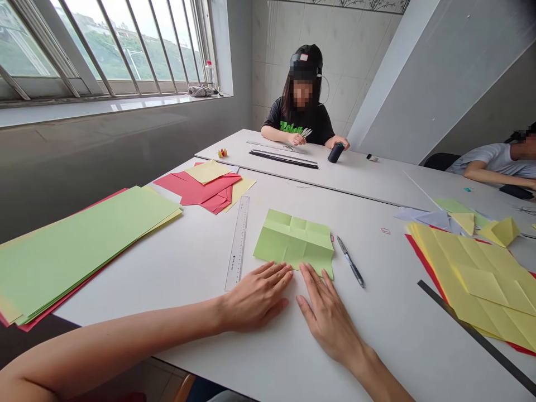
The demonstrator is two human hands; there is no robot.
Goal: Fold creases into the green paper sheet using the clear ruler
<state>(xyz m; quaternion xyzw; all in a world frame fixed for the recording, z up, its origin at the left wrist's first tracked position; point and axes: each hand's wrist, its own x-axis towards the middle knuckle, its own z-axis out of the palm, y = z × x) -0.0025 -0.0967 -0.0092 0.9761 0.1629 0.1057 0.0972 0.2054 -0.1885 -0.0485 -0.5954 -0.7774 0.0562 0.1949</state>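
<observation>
While folded green paper (293,243) lies on white surface (377,335), left hand (255,296) and right hand (329,312) rest flat, open, fingertips touching its near edge, gripping nothing; clear ruler (238,243) just beside left edge, pen (350,261) near right edge.

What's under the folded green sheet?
The folded green sheet lies on the white table. The table beneath it is covered, so nothing under it can be seen. The left hand and right hand sit at its lower edge.
</observation>
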